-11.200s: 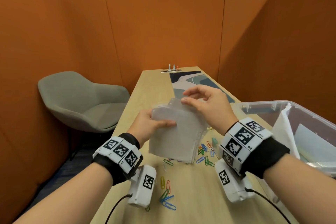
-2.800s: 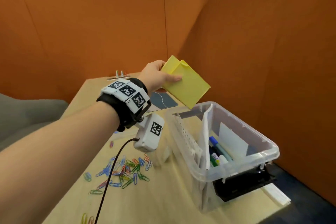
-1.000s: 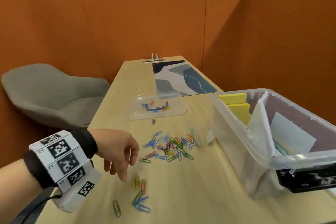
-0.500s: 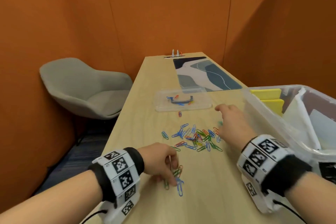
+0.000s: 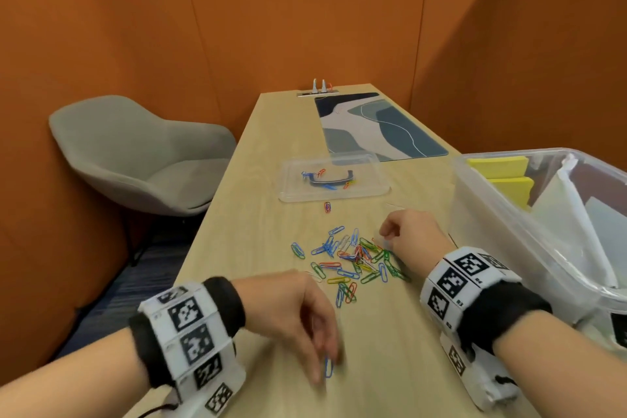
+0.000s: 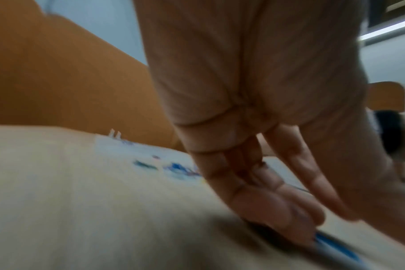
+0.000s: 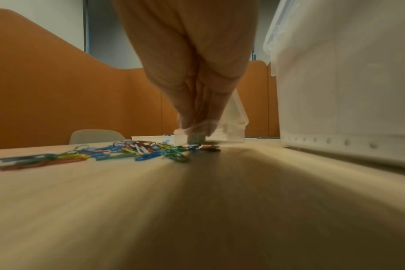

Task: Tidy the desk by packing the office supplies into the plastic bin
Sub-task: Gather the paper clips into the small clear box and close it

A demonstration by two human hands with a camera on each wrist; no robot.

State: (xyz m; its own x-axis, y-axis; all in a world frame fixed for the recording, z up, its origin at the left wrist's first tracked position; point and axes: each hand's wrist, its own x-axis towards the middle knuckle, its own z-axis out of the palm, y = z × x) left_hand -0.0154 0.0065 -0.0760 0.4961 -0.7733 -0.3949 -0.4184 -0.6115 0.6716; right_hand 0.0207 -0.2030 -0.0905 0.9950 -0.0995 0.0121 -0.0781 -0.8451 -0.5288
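Note:
Several coloured paper clips point(image 5: 353, 258) lie scattered mid-desk, also in the right wrist view point(image 7: 139, 148). My left hand point(image 5: 322, 363) reaches down near the front edge. Its extended fingertips point(image 6: 301, 219) press a blue paper clip point(image 5: 328, 366) flat on the wood, thumb apart. At the pile's right edge, my right hand point(image 5: 386, 234) is curled with fingers pointing down point(image 7: 197, 126). They pinch a small clear plastic box point(image 7: 234, 124) standing on the desk. The clear plastic bin point(image 5: 475, 214) stands at the right with yellow note pads point(image 5: 498, 166) and papers inside.
A clear lid point(image 5: 334, 180) lies beyond the pile with a few clips and a dark handle on it. One stray clip point(image 5: 327, 206) sits just before it. A patterned desk mat point(image 5: 373, 125) is at the far end. A grey chair point(image 5: 135, 159) stands left of the desk.
My left hand has slid back toward me with the blue clip under its fingertips. My right hand has drawn back from its reach and curled at the pile's right edge.

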